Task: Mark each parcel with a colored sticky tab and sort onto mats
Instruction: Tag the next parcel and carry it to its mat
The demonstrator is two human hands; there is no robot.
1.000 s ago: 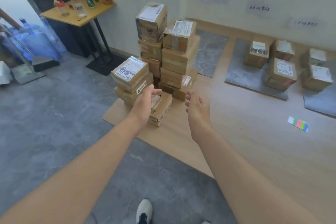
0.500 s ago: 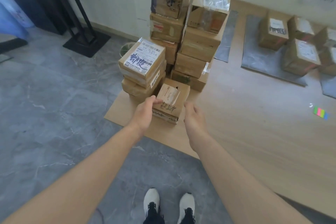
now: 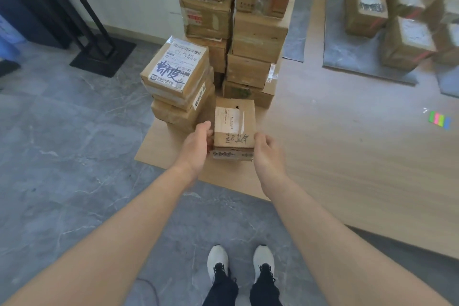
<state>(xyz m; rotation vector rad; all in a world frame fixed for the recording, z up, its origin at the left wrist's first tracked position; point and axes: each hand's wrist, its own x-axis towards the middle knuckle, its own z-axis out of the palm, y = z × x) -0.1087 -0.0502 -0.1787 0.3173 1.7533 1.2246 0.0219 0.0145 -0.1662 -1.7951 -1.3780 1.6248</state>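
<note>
Head view: left hand (image 3: 196, 146) and right hand (image 3: 267, 150) grip a small box (image 3: 234, 124) from either side, right fingers curled at its lower corner. It sits on a flat parcel (image 3: 232, 155) just in front of the stacked pile (image 3: 255, 40), with the sticky tabs (image 3: 439, 119) lying well off to the right on the wooden floor.

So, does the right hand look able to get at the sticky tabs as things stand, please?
Probably not yet: the right hand grips the small parcel, and the sticky tabs lie well off to its right, though nothing blocks the way.
</note>
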